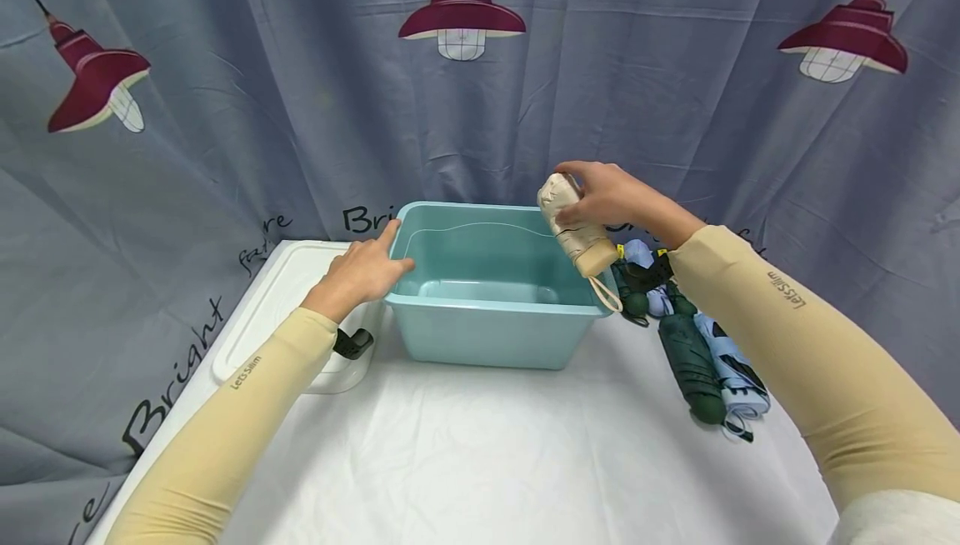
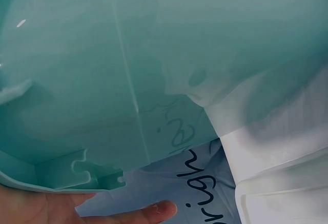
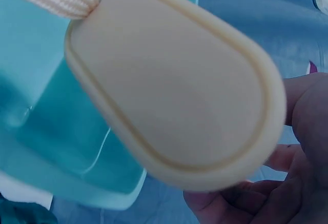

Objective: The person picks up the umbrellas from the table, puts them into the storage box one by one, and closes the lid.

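My right hand (image 1: 606,192) grips a folded cream umbrella (image 1: 573,224) above the right end of a teal plastic bin (image 1: 495,332). The umbrella tilts, its handle end low and a wrist strap (image 1: 604,293) dangling by the bin's rim. Close up in the right wrist view, the flat end of the umbrella handle (image 3: 174,85) hides most of the umbrella body, with fingers behind it. My left hand (image 1: 365,272) rests at the bin's left rim, index finger and thumb extended. One straight finger (image 2: 138,214) shows beside the rim in the left wrist view.
Folded umbrellas lie right of the bin, among them a dark green umbrella (image 1: 690,366) and a light blue umbrella (image 1: 731,370); others behind are partly hidden by my right arm. Left of the bin, a white lid (image 1: 288,287) lies on the white-covered table (image 1: 480,453). A grey-blue curtain (image 1: 322,95) hangs behind.
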`<state>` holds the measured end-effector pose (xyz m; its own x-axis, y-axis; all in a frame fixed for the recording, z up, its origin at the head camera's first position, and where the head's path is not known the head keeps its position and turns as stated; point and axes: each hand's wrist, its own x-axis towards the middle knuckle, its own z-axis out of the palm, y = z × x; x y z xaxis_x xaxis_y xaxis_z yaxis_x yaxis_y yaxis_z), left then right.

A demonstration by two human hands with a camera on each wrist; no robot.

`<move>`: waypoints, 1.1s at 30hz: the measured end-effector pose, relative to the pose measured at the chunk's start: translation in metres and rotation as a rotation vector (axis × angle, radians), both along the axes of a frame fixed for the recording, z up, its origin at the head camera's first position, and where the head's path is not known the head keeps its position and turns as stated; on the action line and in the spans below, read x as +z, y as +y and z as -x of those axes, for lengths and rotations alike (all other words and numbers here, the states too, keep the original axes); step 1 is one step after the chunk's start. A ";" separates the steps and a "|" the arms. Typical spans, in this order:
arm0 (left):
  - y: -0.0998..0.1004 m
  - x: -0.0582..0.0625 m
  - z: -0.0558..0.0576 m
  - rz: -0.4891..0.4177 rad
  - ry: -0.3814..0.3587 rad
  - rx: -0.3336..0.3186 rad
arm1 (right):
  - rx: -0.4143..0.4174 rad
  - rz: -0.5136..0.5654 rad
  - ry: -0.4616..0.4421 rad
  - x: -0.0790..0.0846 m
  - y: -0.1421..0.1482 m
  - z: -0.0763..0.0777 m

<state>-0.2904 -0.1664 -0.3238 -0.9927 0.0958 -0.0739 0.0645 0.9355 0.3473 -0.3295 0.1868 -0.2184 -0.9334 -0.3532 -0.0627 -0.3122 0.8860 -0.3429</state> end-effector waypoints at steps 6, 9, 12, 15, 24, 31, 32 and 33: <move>0.000 0.000 0.000 -0.003 0.001 0.000 | 0.027 -0.002 -0.025 -0.004 -0.018 0.008; 0.000 0.000 0.000 -0.006 0.001 0.002 | 0.037 -0.008 -0.037 -0.006 -0.027 0.011; 0.000 0.000 0.000 -0.008 0.002 0.005 | 0.053 -0.020 -0.047 -0.007 -0.036 0.015; 0.001 0.000 0.000 -0.009 0.001 0.008 | 0.061 -0.017 -0.065 -0.009 -0.044 0.018; 0.002 0.000 -0.002 -0.010 -0.004 0.020 | 0.079 0.026 -0.130 -0.015 -0.064 0.025; 0.002 0.000 -0.002 -0.007 -0.004 0.019 | 0.087 0.015 -0.155 -0.020 -0.079 0.033; 0.002 0.000 -0.002 -0.007 -0.001 0.018 | 0.088 0.015 -0.159 -0.021 -0.081 0.034; 0.002 0.001 -0.002 -0.008 0.000 0.018 | 0.091 0.012 -0.163 -0.022 -0.083 0.034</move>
<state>-0.2885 -0.1644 -0.3233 -0.9942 0.0787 -0.0733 0.0478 0.9338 0.3545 -0.3640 0.1035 -0.2402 -0.8756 -0.4370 -0.2057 -0.3301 0.8523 -0.4057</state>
